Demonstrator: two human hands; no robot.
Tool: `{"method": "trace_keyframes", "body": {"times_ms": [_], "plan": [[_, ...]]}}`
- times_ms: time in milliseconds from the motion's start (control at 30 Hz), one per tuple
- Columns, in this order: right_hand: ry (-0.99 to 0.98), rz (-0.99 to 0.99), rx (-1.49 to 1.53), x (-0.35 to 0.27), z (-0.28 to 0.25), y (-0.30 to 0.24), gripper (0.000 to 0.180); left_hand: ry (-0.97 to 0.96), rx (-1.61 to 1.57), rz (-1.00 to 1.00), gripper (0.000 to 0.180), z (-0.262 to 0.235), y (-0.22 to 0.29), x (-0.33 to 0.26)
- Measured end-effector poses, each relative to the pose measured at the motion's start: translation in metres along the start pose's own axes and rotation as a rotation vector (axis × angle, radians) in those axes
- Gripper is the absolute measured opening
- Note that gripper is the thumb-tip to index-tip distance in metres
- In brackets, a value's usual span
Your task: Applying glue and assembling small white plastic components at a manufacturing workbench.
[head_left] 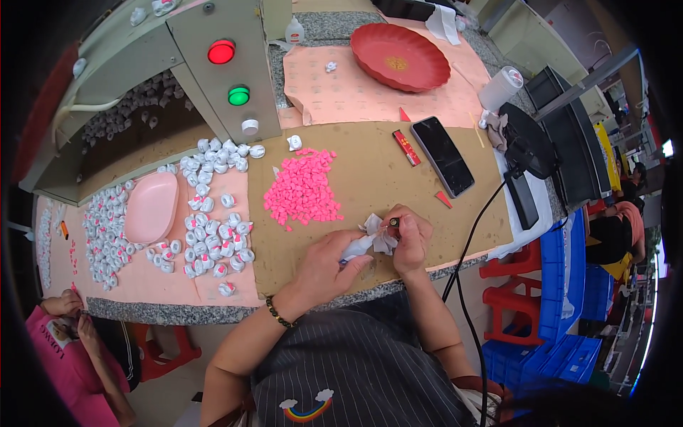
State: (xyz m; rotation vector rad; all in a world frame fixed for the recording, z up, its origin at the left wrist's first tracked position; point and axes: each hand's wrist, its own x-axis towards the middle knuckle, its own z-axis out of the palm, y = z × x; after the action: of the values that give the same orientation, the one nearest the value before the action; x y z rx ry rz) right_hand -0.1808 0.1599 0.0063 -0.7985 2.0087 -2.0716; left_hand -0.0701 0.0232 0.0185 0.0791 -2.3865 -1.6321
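Note:
My left hand is closed around a small white paper-wrapped piece, just in front of my body at the near table edge. Crumpled paper spreads from it toward my right hand. That hand's fingers are closed on a short dark rod-like tool, with a brass-coloured ring at its end; the rest of it is hidden by the fingers. Beyond both hands lies a heap of bright pink pieces on brown board. To its left sit many white wrapped pieces, some showing pink.
A pink tray stands left among wrapped pieces, beside a grey machine with red and green buttons. A phone, a red packet, a red scalloped dish and a black cable lie right. A co-worker sits lower left.

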Motion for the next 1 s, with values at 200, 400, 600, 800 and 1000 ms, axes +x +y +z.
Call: {"method": "trace_keyframes", "body": {"times_ms": [200,400,600,800,1000], "plan": [[0.017,-0.017,0.025,0.0005,0.0015,-0.0021,0.039,0.033,0.003,0.035,0.032,0.0023,-0.0021,-0.0002],[0.040,-0.005,0.027,-0.0006,0.0006,0.0013,0.040,0.056,0.013,0.061,0.032,0.0014,-0.0018,0.0001],[0.046,-0.008,0.018,-0.0006,0.0011,0.0005,0.039,0.057,0.011,0.062,0.033,0.0014,-0.0023,0.0000],[0.035,-0.019,0.004,-0.0010,0.0012,0.0009,0.038,0.061,0.010,0.064,0.033,0.0014,-0.0019,-0.0001],[0.021,-0.021,0.001,-0.0008,0.0018,-0.0002,0.046,0.056,0.006,0.047,0.032,0.0008,-0.0014,-0.0003]]}}
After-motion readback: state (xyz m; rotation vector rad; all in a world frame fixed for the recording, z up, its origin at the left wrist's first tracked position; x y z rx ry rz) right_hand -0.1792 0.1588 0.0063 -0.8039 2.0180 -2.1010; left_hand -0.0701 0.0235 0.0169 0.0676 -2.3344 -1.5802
